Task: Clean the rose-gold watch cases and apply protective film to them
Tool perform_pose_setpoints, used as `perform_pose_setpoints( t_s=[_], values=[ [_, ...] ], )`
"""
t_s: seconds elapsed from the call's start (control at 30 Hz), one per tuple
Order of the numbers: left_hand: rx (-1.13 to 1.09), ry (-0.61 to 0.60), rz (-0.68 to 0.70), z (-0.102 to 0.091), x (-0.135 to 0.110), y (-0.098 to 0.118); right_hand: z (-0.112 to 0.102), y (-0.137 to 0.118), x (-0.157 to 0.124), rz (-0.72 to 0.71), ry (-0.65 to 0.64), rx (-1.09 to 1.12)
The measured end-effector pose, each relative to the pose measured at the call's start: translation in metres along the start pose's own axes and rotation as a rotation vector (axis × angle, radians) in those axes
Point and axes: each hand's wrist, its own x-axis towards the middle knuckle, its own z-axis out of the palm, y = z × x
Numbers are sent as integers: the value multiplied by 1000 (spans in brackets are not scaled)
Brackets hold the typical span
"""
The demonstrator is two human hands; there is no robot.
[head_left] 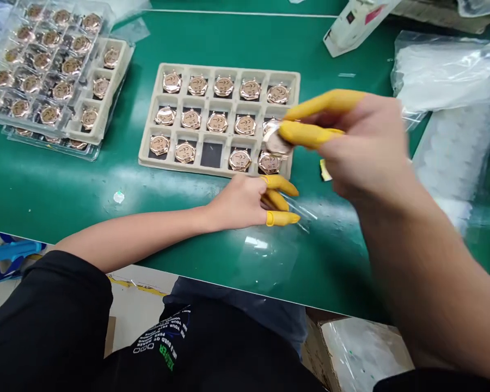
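My right hand, in yellow finger cots, pinches a rose-gold watch case between thumb and fingers. It is held over the right end of a cream compartment tray, slightly blurred. Watch cases like it, such as this one, lie back side up in the tray's compartments. One front-row compartment shows only its dark bottom. Just in front of the tray, my left hand, also with yellow finger cots, has its fingers curled around a piece of clear plastic film that sticks out to the right.
Stacked clear and cream trays of watch cases stand at the left. A white device is at the back right, beside a plastic bag with white contents. A small yellow piece and a round sticker lie on the green table.
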Motion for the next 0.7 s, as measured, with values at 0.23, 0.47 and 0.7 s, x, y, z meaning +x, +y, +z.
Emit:
perform_pose_setpoints(
  t_s=[0.23, 0.47, 0.7],
  values=[
    [163, -116, 142, -3, -2, -2, 72, 19, 44, -284, -419, -565],
    [277, -100, 206, -4, 2, -4, 79, 12, 44, -365, -485, -705],
    [266, -79, 197, -4, 2, -4, 101, 15, 50, -390, -430, -801]
  ],
)
